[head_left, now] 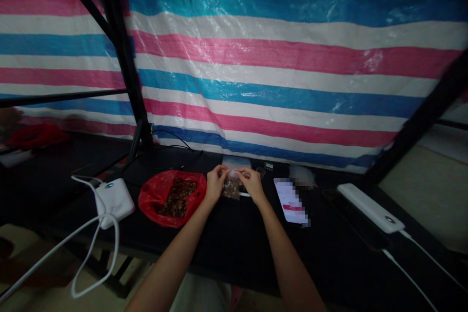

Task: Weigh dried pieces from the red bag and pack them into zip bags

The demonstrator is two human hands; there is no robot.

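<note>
Both hands pinch the top edge of a small clear plastic bag (231,189) that holds brown pieces in its lower part. My left hand (216,181) grips the bag's upper left side, fingertips closed. On the upper right side, my right hand (251,184) has its fingers closed in the same way. Left of my left forearm sits an open red plastic bag (148,200) with a heap of small brown pieces (178,197) in it. Behind the hands lies a stack of clear bags (237,161), partly hidden. Whether the small bag's mouth is open I cannot tell.
A lit phone (287,200) lies right of my right hand. White power banks with cables stand at the left (115,202) and right (371,207). Crumpled clear plastic (302,176) is at the back of the black table (234,248). Black frame posts (122,53) and a striped tarp (256,78) rise behind.
</note>
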